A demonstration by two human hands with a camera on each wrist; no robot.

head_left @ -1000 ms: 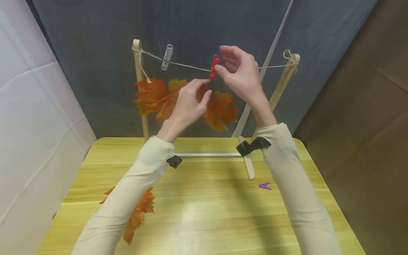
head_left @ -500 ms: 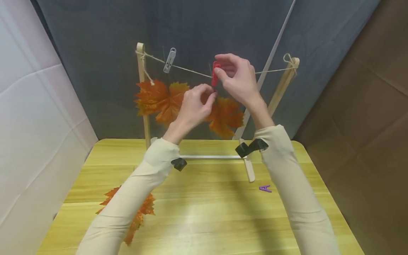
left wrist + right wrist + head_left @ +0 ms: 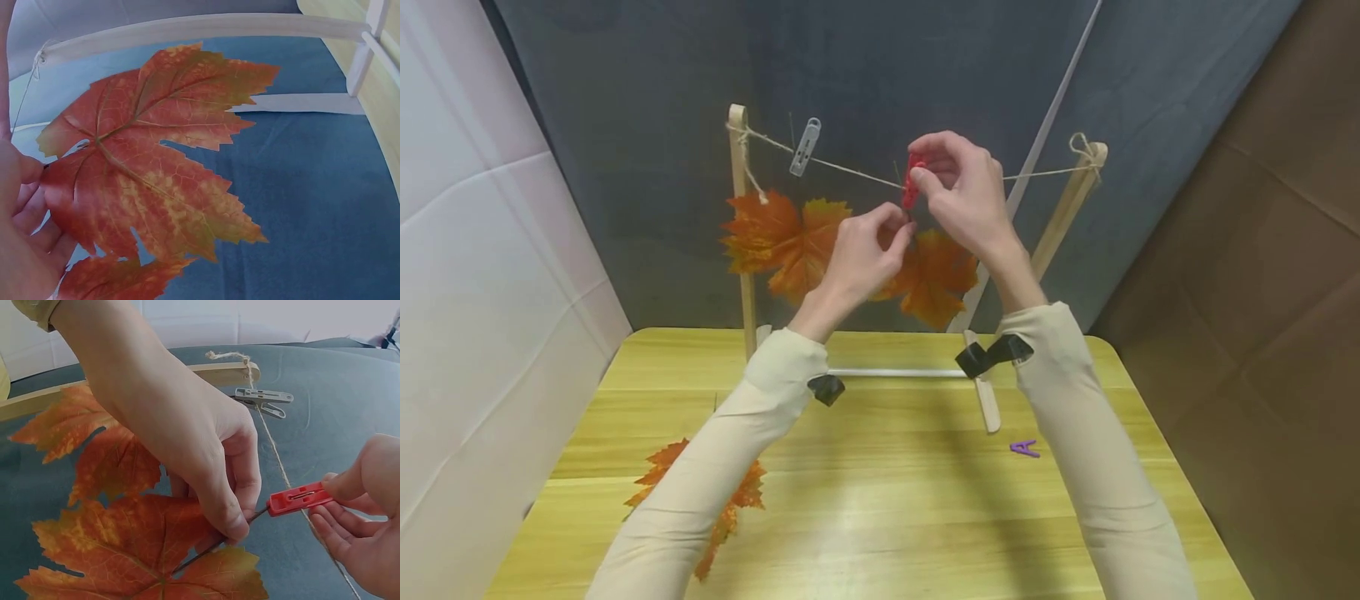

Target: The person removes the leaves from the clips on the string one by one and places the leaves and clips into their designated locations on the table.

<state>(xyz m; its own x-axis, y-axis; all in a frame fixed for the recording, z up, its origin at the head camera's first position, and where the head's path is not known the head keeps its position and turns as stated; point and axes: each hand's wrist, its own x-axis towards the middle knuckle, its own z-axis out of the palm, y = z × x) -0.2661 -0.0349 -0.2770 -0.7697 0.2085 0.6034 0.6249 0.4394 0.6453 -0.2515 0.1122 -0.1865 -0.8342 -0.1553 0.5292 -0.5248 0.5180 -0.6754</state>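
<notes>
My left hand (image 3: 867, 254) pinches the dark stem of an orange maple leaf (image 3: 150, 144) between thumb and forefinger. Just above it, my right hand (image 3: 966, 187) pinches the tail end of a red clothespin (image 3: 300, 500). In the right wrist view the clothespin lies across the string (image 3: 275, 450), its nose at the top of the stem. Further left on the string, a grey clothespin (image 3: 805, 147) sits above another maple leaf (image 3: 782, 242). My left hand covers part of the held leaf in the head view.
Wooden posts (image 3: 741, 233) carry the string, and a white bar (image 3: 898, 373) runs low between them. On the table (image 3: 880, 517) lie a purple clothespin (image 3: 1024, 448) at right and a third leaf (image 3: 747, 492) at left, partly under my left sleeve.
Both hands have moved slightly down in the head view, the left also to the right. My left thumb and forefinger have closed on the stem, and my right fingers have closed on the red clothespin.
</notes>
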